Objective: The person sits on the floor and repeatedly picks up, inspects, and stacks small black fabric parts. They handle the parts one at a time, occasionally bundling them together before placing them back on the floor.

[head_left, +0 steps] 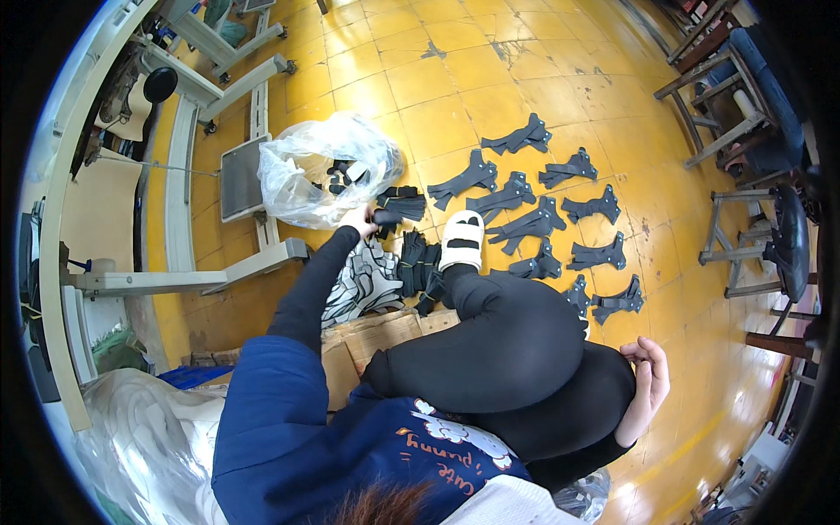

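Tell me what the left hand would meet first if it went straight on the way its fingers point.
Probably the bundle of black straps beside the plastic bag, though the left hand's height is unclear.

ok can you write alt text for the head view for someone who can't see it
A person's left hand grips a small dark item beside an open, clear plastic bag; the right hand is open beside the black-clad right knee. Flat, dark-grey, strap-like pieces lie in rough rows on a yellow tiled floor.
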### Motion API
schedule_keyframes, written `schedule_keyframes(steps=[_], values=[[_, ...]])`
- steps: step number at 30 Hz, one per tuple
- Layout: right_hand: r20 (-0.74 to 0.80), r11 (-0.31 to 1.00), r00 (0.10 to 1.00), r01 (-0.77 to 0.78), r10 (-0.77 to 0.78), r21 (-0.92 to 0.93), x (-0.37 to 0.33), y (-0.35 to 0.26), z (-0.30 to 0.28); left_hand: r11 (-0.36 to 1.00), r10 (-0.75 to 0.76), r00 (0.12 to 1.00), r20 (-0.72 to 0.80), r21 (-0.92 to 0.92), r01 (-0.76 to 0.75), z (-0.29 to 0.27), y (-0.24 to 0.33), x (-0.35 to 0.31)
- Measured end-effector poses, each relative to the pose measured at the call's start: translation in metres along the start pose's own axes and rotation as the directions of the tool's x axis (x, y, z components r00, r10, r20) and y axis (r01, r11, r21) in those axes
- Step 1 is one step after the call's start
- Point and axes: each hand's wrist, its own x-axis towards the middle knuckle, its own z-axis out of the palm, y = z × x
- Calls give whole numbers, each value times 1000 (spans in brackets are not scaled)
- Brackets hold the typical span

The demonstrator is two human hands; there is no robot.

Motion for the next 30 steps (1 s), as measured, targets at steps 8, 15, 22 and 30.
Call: schedule_keyframes(steps=[8, 15, 22, 30], values=[[-14, 1000, 1000, 3, -4, -15, -1, -8, 6, 87, 119, 971, 206, -977, 197, -77, 113, -6], [-136, 1000, 991, -4, 4, -3, -6, -7, 17, 134, 661, 717, 221, -975, 177, -137, 329, -77], [-299, 984, 943, 169, -146, 54, -3, -13, 12, 293, 804, 424, 417, -898, 327, -152, 493, -164], [-436, 915, 839, 396, -326, 76, 0, -2, -14, 650, 679, 484, 552, -758, -47, -103, 543, -224]])
